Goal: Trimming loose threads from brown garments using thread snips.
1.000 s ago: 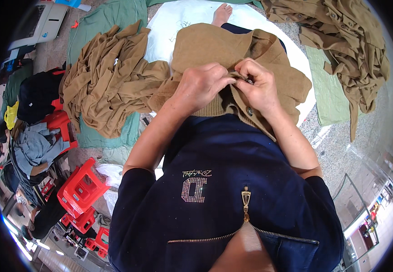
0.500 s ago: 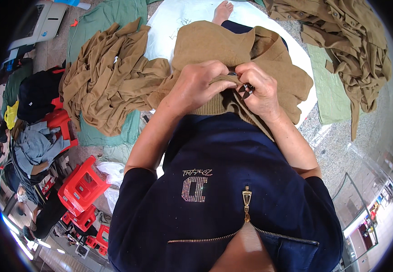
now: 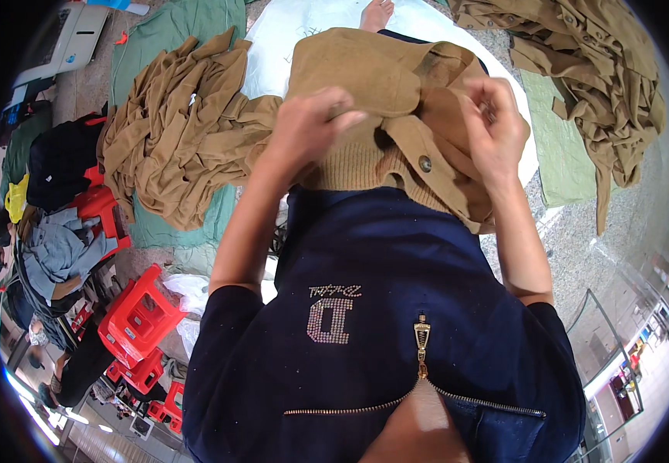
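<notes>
Brown cardigan (image 3: 353, 65) bunched, upper centre of frame. Left hand (image 3: 315, 127) (motion-blurred) and right hand (image 3: 498, 127) over it, fingers curled; cannot tell whether either grips anything. Loosely draped, cardigan could slide; brown garment pile (image 3: 176, 143), upper left, lies close enough to tangle.

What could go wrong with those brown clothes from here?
1. The middle garment lies in loose folds, so it might slide or crease.
2. The left pile lies right beside it, in the same brown, so pieces could get mixed up.
3. A strip of the right pile trails past the green sheet onto the floor, so it might get dirty or stepped on.
</notes>
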`<action>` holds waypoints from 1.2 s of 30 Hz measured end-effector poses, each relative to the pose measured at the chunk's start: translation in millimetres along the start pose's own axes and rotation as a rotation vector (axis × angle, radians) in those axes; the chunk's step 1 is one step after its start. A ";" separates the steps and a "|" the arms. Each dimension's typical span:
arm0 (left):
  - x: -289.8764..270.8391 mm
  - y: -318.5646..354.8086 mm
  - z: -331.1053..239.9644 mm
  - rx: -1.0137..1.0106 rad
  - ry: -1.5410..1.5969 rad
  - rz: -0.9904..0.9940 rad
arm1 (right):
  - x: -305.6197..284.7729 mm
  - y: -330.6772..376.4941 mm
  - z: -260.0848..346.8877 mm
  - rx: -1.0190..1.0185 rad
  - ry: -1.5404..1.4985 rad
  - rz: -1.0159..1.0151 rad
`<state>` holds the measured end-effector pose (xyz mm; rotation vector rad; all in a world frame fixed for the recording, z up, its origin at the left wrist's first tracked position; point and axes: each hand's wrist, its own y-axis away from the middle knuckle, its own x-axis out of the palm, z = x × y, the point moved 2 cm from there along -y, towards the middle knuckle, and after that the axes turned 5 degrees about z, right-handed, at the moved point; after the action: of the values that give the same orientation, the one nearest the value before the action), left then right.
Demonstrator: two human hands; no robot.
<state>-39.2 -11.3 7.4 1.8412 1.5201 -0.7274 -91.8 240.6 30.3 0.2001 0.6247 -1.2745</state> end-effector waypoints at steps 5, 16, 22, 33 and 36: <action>-24.6 46.5 58.3 -0.262 0.413 0.261 | -8.8 52.7 31.8 0.008 -0.034 0.353; -26.0 42.6 11.9 0.239 -0.404 -0.423 | 11.1 70.9 16.9 0.188 0.217 0.514; 38.2 37.5 -44.2 -0.364 0.747 0.435 | -5.6 81.7 11.5 0.234 -0.178 0.351; 66.4 27.1 -54.5 -0.518 1.299 0.416 | -10.5 89.0 11.7 0.021 0.091 0.280; 64.6 28.3 -57.1 -0.503 1.285 0.398 | -11.0 85.4 14.5 -0.080 0.160 0.254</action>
<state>1.4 69.5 -0.8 2.1199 1.6394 1.1598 -9.0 268.5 31.4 0.3078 0.7602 -0.9929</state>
